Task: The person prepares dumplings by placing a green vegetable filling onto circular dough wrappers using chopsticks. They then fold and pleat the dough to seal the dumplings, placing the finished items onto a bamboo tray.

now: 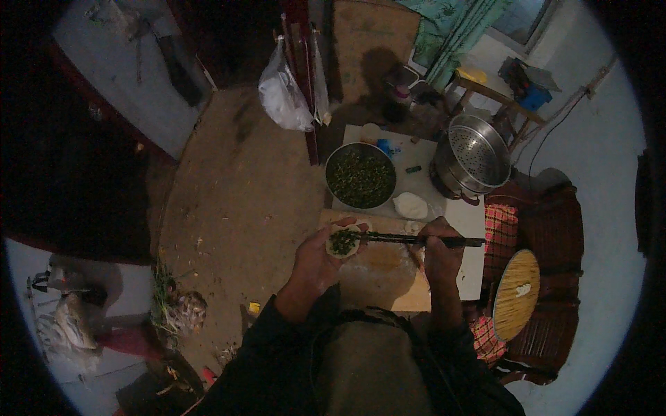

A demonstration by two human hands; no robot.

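Note:
My left hand cradles a round dough wrapper with chopped green filling on it. In my right hand is a pair of dark chopsticks, whose tips reach the filling. Both hands are above a floured wooden board. Beyond it stands a metal bowl full of chopped green filling. A white mound of dough or flour lies beside the bowl. Small pale dough pieces rest near the board's far edge, partly hidden by my right hand.
A steel steamer pot stands at the table's far right. A round tray of straw-like stalks, bearing a few white pieces, rests on a dark wooden seat to the right. Plastic bags hang beyond the table. Greens lie on the left floor.

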